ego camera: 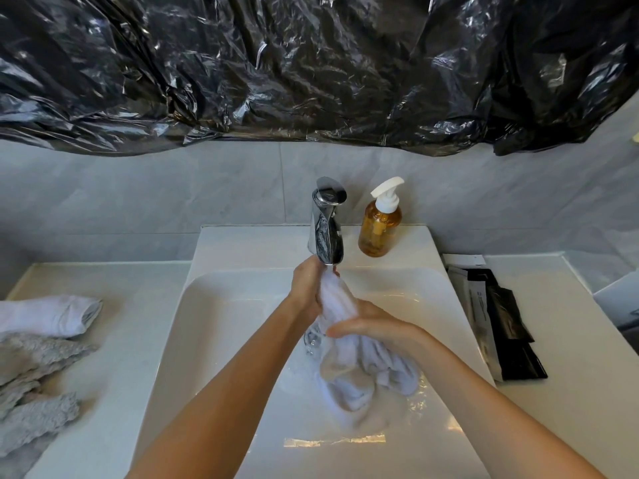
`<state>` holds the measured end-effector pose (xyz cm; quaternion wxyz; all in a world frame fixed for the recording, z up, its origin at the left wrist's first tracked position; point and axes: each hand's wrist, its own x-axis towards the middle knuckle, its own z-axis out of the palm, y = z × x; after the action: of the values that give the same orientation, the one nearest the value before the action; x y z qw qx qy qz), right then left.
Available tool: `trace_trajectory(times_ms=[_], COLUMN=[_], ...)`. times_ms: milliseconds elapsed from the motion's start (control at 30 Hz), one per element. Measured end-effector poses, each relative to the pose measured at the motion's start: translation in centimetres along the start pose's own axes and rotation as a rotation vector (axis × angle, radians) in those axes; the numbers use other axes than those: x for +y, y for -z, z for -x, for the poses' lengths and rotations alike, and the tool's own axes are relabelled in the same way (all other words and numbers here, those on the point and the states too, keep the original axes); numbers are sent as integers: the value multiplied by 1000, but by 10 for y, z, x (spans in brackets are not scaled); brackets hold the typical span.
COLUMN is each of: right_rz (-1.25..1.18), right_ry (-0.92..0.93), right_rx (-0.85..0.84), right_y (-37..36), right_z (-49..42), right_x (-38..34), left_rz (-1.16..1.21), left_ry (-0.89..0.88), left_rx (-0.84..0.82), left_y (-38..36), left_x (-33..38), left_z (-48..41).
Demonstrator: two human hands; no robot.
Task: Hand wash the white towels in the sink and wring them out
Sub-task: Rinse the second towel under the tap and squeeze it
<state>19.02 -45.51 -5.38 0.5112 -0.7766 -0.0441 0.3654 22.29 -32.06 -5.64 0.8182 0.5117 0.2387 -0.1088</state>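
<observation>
Under the chrome faucet (326, 223), over the white ceramic sink (221, 305), one wet white cloth towel (352, 357) is gripped by the left hand (306, 288) above and the right hand (373, 323) below. Wringing is judged under way. Further crumpled towels (38, 357) are left on the counter, apparently unwashed.

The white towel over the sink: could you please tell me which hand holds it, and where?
Both do: the left hand grips the white towel at its upper end under the faucet; the right hand clasps its middle.

no legible text — packet print blurred
</observation>
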Motion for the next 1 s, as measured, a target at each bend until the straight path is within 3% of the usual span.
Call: trace_trajectory(times_ms=[67, 167, 233, 300, 433, 500, 633, 733, 900, 1000], right_rz=[71, 265, 458, 576, 675, 660, 442, 138, -116, -89], right_ry=[-24, -36, -47, -37, -5, -28, -70, -52, -123, -155], right_rx=[208, 339, 377, 434, 547, 547, 392, 154, -246, -278], right_y=[3, 7, -1, -14, -30, -29, -18, -2, 15, 16], right_z=[-3, 2, 6, 7, 6, -1, -14, -8, -2, 1], right_x=[0, -7, -12, -15, -16, -15, -9, -18, -11, 2], left_rz=[37, -101, -184, -114, -150, -184, -197, -181, 17, 117], left_ry=[-27, -35, -59, -59, 98, 85, 0, -22, 37, 53], left_rx=[-67, -108, -11, 148, 309, 326, 257, 211, 52, -3], left_y=[11, 10, 0, -6, -3, -2, -6, -8, -12, 2], left_x=[-4, -6, -11, -10, -5, -5, -3, -1, 5, 1], left_z=[-3, 4, 7, 6, 1, -1, -4, 1, 5, 2])
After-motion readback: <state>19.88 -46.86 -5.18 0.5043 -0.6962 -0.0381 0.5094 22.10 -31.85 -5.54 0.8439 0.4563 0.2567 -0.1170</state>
